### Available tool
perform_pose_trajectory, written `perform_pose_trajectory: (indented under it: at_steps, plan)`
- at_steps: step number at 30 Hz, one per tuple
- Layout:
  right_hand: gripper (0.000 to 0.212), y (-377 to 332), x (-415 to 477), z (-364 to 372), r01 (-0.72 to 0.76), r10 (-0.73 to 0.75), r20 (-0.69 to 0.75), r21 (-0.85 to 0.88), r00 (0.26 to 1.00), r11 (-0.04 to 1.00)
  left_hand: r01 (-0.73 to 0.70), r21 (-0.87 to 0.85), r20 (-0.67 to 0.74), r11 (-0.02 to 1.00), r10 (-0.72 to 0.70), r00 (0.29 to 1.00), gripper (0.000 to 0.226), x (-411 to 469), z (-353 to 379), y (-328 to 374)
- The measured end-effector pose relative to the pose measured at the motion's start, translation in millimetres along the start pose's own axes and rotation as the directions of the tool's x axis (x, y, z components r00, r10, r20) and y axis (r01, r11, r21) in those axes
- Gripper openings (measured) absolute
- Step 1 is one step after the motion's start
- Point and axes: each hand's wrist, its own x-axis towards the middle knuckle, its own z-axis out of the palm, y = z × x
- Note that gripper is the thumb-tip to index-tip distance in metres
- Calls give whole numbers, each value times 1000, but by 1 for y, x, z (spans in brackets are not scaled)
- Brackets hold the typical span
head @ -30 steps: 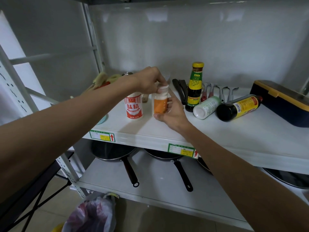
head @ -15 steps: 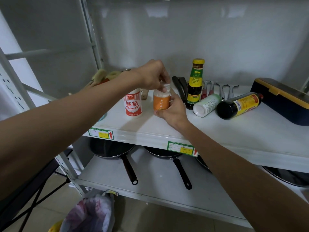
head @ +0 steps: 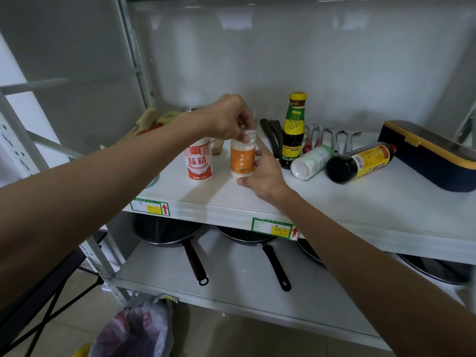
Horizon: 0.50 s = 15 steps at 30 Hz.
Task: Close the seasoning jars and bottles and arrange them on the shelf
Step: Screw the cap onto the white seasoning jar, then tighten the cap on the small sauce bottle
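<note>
An orange-labelled jar (head: 242,161) of white grains stands upright on the white shelf (head: 334,202). My right hand (head: 262,173) grips its lower right side. My left hand (head: 229,119) pinches the jar's white cap (head: 250,135) from above. Just left of it stands a red-and-white seasoning can (head: 198,161). To the right, a dark sauce bottle with a yellow cap (head: 293,130) stands upright. A white bottle (head: 310,162) and a dark bottle with a yellow label (head: 360,162) lie on their sides.
Black tongs (head: 270,135) and metal utensils (head: 332,140) lie at the back of the shelf. A navy and yellow box (head: 427,155) sits at the right. Brushes (head: 152,119) lie at the left. Frying pans (head: 175,235) rest on the lower shelf; a plastic bag (head: 136,328) hangs below.
The jar has shifted slightly along the shelf beside the red-and-white can. My left hand's fingers have turned on the white cap while my right hand keeps hold of the jar.
</note>
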Motion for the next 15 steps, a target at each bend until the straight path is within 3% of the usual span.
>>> perform_pose_trajectory:
  at_steps: [2,4,7,9,12,15]
  plan:
    - [71,-1,-3,-11,1,0,14,-96,1000,995,20,17,24,1000,-21,999,34,1,-2,3]
    - [36,-5,-6,-27,1,-5,-26,-148,1000,989,41,26,21,999,-41,999,37,6,-5,9]
    - [14,-17,-11,-61,16,-38,-150,-144,988,989,90,-102,-120,991,-102,988,48,20,-5,23]
    - [13,-23,-12,-84,-14,-29,-262,-162,965,987,134,-240,-205,961,-185,961,54,34,-2,34]
    - [16,-23,-2,-109,-12,-36,-401,-117,916,993,194,-367,-221,910,-288,932,61,57,6,50]
    - [37,-20,15,-117,-56,25,-400,-66,916,996,210,-458,-177,864,-320,931,66,75,11,61]
